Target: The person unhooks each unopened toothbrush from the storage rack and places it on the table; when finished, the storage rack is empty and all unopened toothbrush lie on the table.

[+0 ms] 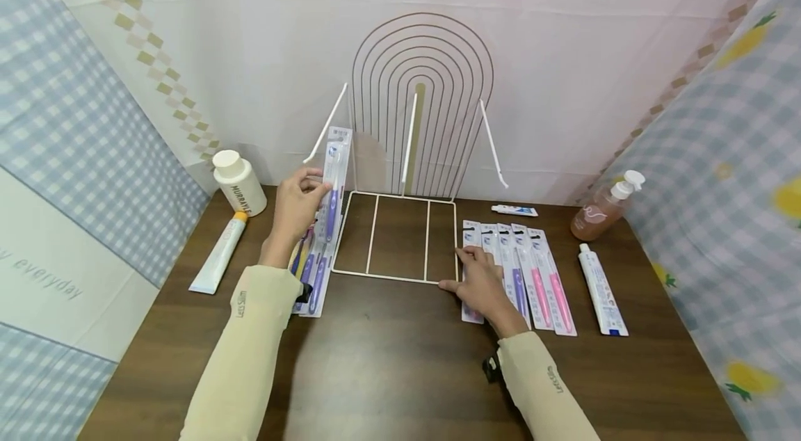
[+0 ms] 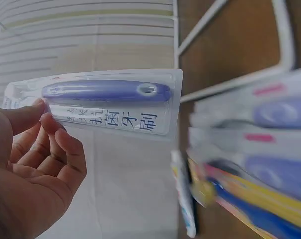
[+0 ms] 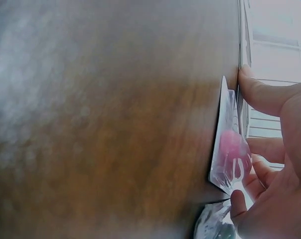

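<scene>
My left hand (image 1: 295, 208) pinches a packaged purple toothbrush (image 1: 336, 183) between thumb and fingers, held upright beside the left side of a white wire rack (image 1: 400, 279). In the left wrist view, the blister pack (image 2: 110, 94) shows a purple handle and blue Chinese lettering. Below that hand lie more packaged purple toothbrushes (image 1: 319, 281). My right hand (image 1: 482, 282) rests at the rack's front right corner, thumb and index finger spread along the wire. Its other fingers are over a row of packaged toothbrushes (image 1: 543, 284), some with pink handles.
A white bottle (image 1: 244, 183) and a toothpaste tube with an orange cap (image 1: 219, 253) are at left. At right stand a pink pump bottle (image 1: 599, 213) and another toothpaste tube (image 1: 602, 291). A small tube (image 1: 514, 210) lies behind the right row. Patterned cloth surrounds the table.
</scene>
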`<state>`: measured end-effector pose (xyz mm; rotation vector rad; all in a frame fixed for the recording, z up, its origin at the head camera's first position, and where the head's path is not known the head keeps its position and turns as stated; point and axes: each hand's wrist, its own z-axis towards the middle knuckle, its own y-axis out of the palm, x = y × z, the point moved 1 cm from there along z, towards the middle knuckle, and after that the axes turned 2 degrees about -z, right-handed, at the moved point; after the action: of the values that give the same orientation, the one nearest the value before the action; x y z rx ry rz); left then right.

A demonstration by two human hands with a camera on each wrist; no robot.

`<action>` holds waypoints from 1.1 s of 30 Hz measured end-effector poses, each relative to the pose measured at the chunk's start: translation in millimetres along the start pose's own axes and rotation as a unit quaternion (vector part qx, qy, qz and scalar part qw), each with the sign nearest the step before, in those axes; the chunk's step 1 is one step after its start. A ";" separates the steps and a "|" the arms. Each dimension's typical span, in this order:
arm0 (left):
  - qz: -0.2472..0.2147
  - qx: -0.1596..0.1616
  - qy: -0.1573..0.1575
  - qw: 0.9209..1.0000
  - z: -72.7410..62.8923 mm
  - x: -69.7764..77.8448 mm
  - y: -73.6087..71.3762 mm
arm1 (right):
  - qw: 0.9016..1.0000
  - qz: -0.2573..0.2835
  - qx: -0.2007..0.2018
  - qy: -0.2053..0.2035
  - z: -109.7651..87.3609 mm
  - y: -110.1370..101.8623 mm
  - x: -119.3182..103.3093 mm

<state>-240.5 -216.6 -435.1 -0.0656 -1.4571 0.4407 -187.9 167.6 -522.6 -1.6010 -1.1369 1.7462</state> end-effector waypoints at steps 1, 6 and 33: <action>-0.007 0.002 -0.005 1.000 -2.8 -3.5 -2.2 | 1.000 -0.001 0.000 -0.001 0.2 -1.2 1.1; -0.029 0.010 0.015 0.999 -6.4 -29.2 -16.1 | 1.000 -0.003 -0.004 0.002 1.3 -8.1 5.6; 0.127 -0.013 -0.105 0.986 -39.4 -155.7 -83.8 | 1.000 -0.001 -0.020 -0.004 1.5 -1.2 3.0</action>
<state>-189.1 -336.0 -561.3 -0.2332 -1.6693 0.6529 -190.1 170.2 -523.2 -1.6162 -1.1843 1.7406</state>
